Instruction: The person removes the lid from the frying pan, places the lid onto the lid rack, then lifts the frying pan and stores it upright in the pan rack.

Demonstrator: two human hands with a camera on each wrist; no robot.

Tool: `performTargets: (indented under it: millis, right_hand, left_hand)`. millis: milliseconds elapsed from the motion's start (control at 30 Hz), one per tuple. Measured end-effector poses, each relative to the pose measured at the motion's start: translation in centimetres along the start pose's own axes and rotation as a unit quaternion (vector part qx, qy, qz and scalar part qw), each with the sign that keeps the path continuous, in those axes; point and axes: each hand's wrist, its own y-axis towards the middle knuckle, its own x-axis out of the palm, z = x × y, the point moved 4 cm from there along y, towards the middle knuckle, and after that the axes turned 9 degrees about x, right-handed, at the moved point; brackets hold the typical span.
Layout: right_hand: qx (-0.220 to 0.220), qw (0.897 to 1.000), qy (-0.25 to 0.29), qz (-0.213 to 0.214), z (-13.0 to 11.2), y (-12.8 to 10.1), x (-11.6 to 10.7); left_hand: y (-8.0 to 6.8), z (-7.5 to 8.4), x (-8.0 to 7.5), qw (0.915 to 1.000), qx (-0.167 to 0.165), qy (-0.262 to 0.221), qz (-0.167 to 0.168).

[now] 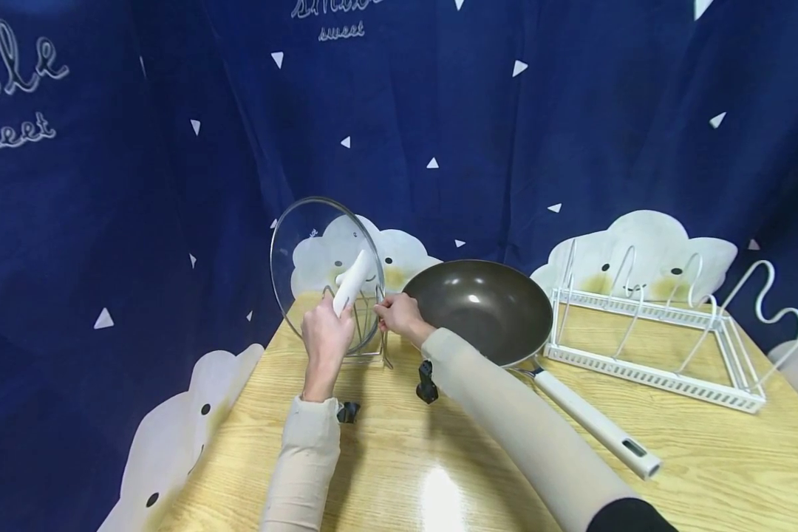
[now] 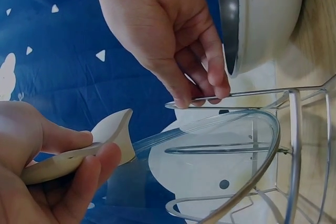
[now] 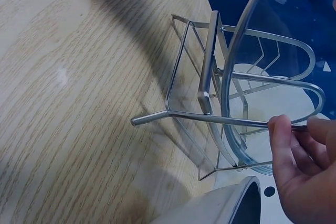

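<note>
My left hand (image 1: 327, 334) grips the white handle (image 1: 351, 282) of a round glass lid (image 1: 315, 222) with a metal rim. The lid stands on edge, its lower rim between the loops of a small metal wire rack (image 3: 210, 66). With thumb and fingertips, my right hand (image 1: 402, 314) pinches the rack's end loop, as the left wrist view shows up close. Just right of that hand sits a dark-lined wok (image 1: 485, 310), white outside, its long white handle (image 1: 595, 421) pointing toward the front right.
A larger white wire rack (image 1: 658, 377) with wavy dividers stands on the right of the wooden table (image 1: 386, 473). Behind the table hangs a blue curtain (image 1: 399, 111) with white triangles and clouds. The wok lies close beside the small rack.
</note>
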Motion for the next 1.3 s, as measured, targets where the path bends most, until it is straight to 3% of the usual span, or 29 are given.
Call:
performTargets:
  millis: [400,767,1300]
  right_hand:
    - [-0.005,1.0,-0.021,0.005,0.1,0.1,0.3]
    - [-0.025,0.996,-0.088,0.019,-0.2,0.1,-0.1]
    - [-0.011,0.999,-0.05,0.01,0.3,0.3,0.0]
  left_hand:
    - [0.0,-0.8,0.7,0.9994,-0.007,0.003,-0.033]
    - [0.3,-0.6,0.6,0.9989,-0.005,0.008,-0.046]
    - [0.4,0.1,0.9,0.9962,-0.011,0.011,-0.085]
